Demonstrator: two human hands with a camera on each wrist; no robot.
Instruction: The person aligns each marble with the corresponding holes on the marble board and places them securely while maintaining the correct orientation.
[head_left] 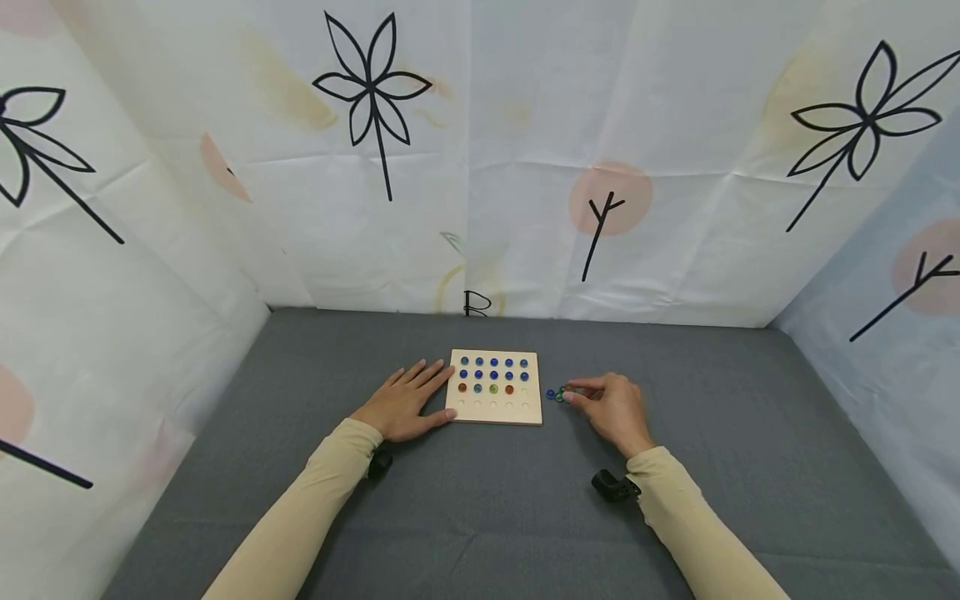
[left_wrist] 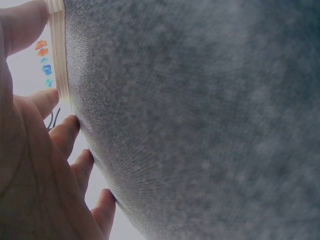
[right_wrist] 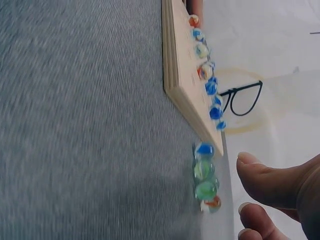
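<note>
A pale wooden board (head_left: 486,413) with rows of round hollows lies on the grey cloth. Blue marbles (head_left: 493,374) fill its two back rows. In the third row sit orange, bluish and green marbles (head_left: 493,389); the front row shows bare hollows. My left hand (head_left: 408,406) lies spread at the board's left side, thumb and index fingertip at its edge. Right of the board, my right hand (head_left: 613,410) reaches over a small cluster of loose marbles (right_wrist: 204,170), blue, green and orange-white. Its thumb (right_wrist: 267,182) and fingertips stand apart with no marble between them.
Grey cloth (head_left: 480,517) covers the table. White fabric walls (head_left: 517,242) with leaf drawings stand behind and on both sides. A black wrist strap (head_left: 615,487) sits at my right cuff.
</note>
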